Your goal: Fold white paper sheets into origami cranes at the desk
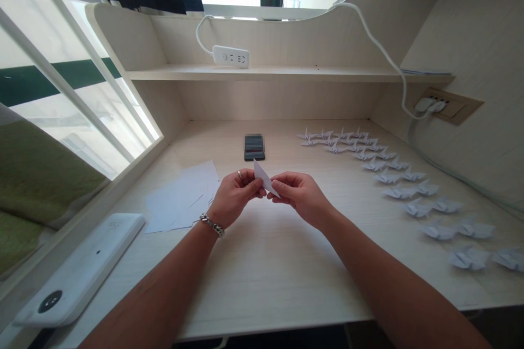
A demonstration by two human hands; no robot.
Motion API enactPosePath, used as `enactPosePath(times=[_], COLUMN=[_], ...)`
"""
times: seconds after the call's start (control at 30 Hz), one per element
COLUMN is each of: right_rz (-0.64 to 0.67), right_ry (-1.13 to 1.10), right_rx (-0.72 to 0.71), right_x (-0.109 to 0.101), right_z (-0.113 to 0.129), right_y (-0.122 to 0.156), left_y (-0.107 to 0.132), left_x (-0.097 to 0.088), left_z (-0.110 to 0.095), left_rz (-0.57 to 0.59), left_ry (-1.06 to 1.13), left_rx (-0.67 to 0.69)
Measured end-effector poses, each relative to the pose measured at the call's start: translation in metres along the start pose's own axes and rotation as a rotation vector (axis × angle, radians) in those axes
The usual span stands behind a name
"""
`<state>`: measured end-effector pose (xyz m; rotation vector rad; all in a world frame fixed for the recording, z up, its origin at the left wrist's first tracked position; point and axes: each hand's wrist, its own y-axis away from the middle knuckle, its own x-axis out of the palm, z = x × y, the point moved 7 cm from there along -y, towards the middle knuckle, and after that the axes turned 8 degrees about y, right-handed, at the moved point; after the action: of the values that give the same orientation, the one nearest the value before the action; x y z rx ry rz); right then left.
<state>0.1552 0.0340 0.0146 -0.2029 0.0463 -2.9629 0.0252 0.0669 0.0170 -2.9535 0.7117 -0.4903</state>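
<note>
Nearby, loose white sheets (182, 199) and paper cranes (387, 178), both hands (235, 193) pinching a folded white paper (262, 177).

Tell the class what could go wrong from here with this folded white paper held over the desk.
The folded white paper, pinched between the left hand and right hand, could slip or crease unevenly. The chain bracelet could catch the loose paper sheets. The right arm could nudge the paper cranes.
</note>
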Motion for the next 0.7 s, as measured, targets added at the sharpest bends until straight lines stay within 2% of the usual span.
enactPosePath(times=[0.37,0.7], right_rz=[0.120,0.162], right_ry=[-0.172,-0.178], right_rx=[0.060,0.066], right_x=[0.0066,0.0098], right_z=[-0.0024,-0.0034], right_y=[0.0016,0.0034], left_y=[0.0028,0.0025], left_x=[0.0065,0.0056], left_z=[-0.0008,0.0009], left_rz=[0.051,0.063], left_ry=[0.152,0.129], left_rx=[-0.045,-0.068])
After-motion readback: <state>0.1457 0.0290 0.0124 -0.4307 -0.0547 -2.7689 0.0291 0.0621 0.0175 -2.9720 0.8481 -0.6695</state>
